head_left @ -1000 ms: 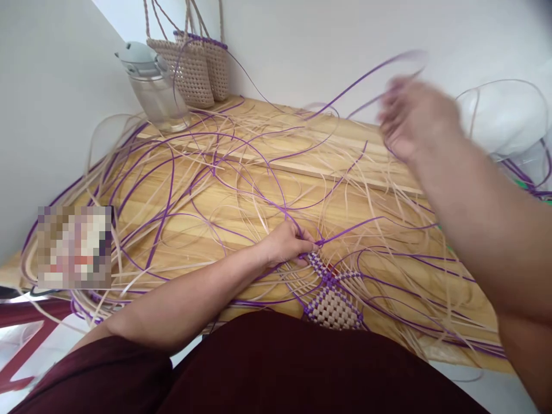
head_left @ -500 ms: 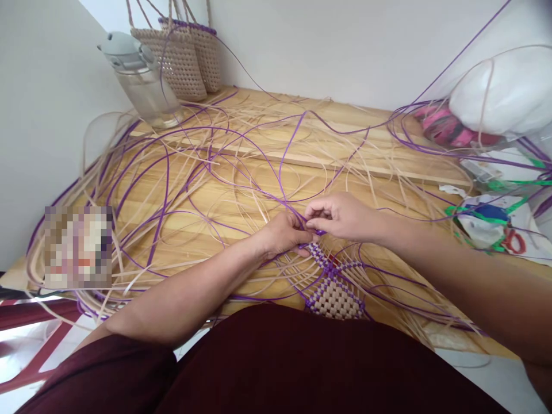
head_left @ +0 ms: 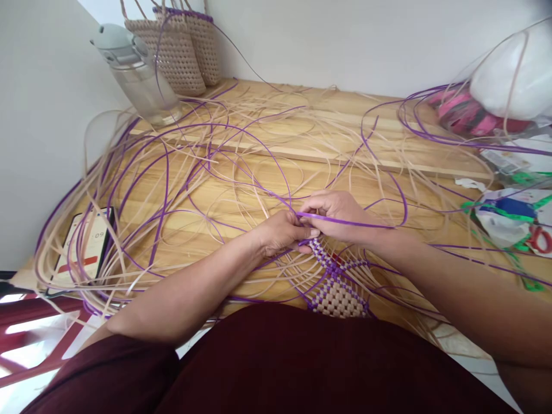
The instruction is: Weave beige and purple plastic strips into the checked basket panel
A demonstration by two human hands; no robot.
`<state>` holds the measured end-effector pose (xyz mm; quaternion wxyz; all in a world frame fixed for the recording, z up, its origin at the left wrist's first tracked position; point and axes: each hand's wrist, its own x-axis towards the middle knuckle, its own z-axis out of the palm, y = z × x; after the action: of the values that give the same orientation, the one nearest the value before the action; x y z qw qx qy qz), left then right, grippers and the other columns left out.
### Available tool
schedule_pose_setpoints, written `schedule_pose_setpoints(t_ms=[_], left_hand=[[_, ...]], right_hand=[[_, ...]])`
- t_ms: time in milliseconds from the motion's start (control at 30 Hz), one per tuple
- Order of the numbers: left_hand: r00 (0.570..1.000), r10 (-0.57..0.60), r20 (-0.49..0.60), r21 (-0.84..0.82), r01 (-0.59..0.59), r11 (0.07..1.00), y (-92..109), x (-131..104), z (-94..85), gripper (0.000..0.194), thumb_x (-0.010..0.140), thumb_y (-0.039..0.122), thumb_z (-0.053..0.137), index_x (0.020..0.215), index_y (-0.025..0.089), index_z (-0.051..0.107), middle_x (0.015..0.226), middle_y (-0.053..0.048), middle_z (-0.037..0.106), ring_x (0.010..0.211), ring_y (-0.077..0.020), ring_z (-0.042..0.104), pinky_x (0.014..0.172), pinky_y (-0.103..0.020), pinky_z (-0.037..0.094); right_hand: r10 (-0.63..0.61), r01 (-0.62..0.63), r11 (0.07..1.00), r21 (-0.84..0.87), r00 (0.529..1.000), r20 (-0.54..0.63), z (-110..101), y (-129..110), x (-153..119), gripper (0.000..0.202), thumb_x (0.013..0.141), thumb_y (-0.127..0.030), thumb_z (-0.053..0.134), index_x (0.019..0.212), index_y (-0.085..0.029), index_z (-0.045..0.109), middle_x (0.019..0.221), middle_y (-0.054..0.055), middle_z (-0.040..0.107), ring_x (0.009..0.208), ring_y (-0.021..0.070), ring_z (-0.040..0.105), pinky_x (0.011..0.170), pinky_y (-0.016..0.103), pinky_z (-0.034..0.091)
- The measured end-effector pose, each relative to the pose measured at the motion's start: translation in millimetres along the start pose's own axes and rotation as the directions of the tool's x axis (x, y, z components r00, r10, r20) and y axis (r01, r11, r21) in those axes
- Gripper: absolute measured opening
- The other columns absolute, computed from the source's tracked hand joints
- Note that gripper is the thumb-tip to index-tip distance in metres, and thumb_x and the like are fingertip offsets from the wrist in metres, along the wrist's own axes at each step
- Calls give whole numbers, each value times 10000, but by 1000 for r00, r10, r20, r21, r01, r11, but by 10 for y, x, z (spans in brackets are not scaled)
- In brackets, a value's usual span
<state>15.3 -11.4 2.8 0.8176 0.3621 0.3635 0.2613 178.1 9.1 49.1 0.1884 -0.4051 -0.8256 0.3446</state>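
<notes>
A woven piece (head_left: 338,296) of beige and purple strips lies close against my body, with loose strip ends fanning out on both sides. At its upper tip, my left hand (head_left: 287,233) pinches the weave between thumb and fingers. Pressed up beside it, my right hand (head_left: 330,213) has its fingers curled at the same spot, closed on a purple strip. That purple strip (head_left: 345,221) runs across the back of my right hand and loops up to the right. The exact crossing of strips between my fingertips is hidden.
Long beige and purple strips sprawl over the wooden table (head_left: 259,218). A phone (head_left: 81,247) lies under strips at left. A water bottle (head_left: 138,80) and two woven baskets (head_left: 172,57) stand at the back left. Red-handled scissors (head_left: 539,238) and plastic bags (head_left: 509,213) are at right.
The purple strip that stretched high to the upper right now lies in a loop across my right hand. My right hand has closed in at the weave; my left hand stays in place.
</notes>
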Motion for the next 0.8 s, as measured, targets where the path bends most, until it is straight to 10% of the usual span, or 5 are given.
schedule_pose_setpoints(t_ms=[700,800], left_hand=[[992,-6,-126,-49,0,999,26,-11,66,190,627,56,797,691,75,620,629,-15,621,564,-117,618,546,-271,582],[988,1,-156,-54,-10,999,49,-28,89,201,647,18,767,661,90,580,577,-2,609,520,-115,610,544,-274,580]], right_hand=[[247,-232,961,153,965,-85,10,4,-113,213,819,-362,648,811,-160,715,700,14,667,610,126,567,556,245,390],[109,-124,991,-47,963,-246,13,-59,-342,193,848,-344,636,806,-171,710,769,37,683,679,149,589,625,282,429]])
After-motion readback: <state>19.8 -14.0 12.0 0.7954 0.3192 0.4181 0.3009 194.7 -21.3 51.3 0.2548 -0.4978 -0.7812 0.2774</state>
